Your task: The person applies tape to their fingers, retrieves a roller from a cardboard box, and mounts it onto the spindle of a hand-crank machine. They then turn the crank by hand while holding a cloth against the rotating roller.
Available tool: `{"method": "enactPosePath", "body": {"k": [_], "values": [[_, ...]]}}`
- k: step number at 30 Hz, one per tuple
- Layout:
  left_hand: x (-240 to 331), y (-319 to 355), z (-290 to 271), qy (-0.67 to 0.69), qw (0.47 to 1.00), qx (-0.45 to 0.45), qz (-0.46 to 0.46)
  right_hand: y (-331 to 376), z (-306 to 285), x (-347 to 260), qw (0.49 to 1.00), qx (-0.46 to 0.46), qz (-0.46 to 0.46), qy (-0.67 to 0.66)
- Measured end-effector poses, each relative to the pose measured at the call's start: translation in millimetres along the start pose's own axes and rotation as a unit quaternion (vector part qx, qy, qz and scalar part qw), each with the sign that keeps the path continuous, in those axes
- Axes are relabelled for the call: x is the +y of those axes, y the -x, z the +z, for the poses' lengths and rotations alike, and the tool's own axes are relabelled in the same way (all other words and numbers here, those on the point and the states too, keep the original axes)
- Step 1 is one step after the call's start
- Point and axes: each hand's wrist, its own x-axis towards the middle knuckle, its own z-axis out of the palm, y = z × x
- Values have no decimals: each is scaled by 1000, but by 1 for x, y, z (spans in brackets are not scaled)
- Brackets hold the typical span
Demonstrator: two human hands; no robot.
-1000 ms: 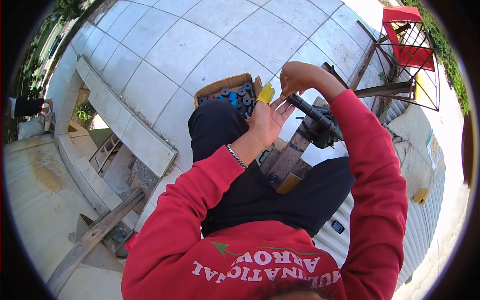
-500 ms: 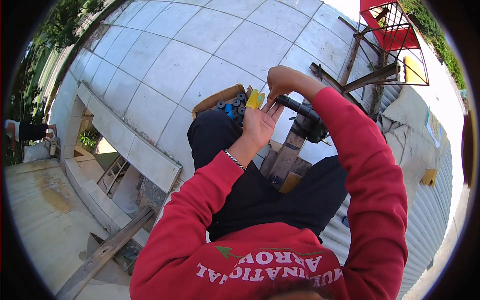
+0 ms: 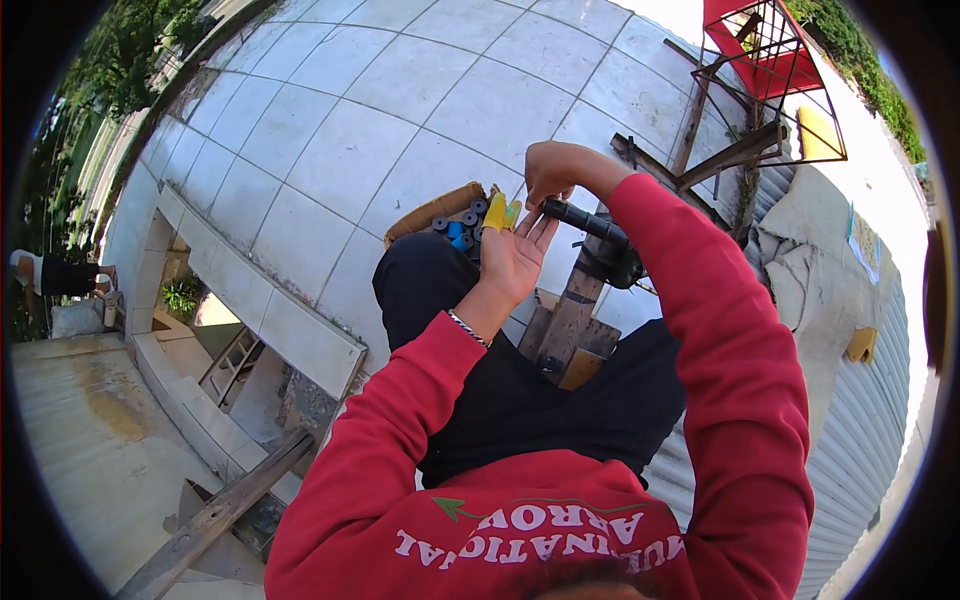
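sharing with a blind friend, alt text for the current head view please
Upturned left hand and bent right hand are close together by the end of a black tube; something yellow shows beside the left palm. Nearby, a cardboard box holds dark and blue cylinders.

black tube: smooth, glossy | post: rough wood | carton: matt cardboard | floor tiles: smooth, shiny | red sweatshirt: matt cloth
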Motion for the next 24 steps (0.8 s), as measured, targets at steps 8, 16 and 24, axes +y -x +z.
{"method": "enactPosePath", "body": {"k": [8, 16, 24], "values": [[-2, -2, -1, 4, 1000, -10, 11, 6, 4, -1, 993, 68, -7, 98], [0, -3, -1, 3, 1000, -4, 5, 3, 2, -1, 996, 30, -4, 88], [0, -4, -3, -6, 1000, -10, 2, 10, -3, -7, 997, 40, 56, -27]]}}
